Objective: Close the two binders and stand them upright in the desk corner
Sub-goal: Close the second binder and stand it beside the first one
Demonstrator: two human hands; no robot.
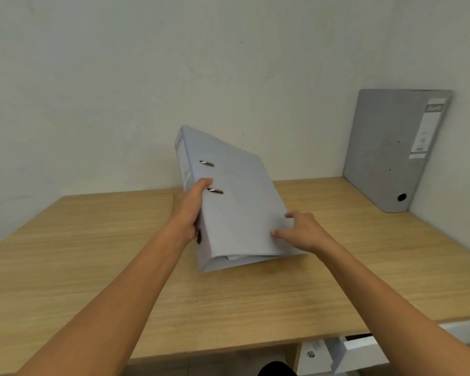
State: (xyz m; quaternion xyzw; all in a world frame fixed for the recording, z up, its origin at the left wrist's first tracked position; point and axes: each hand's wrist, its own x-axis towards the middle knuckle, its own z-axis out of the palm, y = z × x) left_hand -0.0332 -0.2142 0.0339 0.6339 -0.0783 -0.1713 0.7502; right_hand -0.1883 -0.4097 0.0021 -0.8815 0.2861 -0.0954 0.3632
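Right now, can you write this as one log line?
grey binder: upright in corner | blue binder: closed, tilted | left hand: grips spine | right hand: on cover

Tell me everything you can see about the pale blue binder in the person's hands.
The pale blue binder is a closed lever-arch file, apparently card, with two metal slots in its cover, a spine label and finger hole. It tilts, far end raised above the desk. The left hand grips the spine; the right hand rests on the cover. Paper shows inside.
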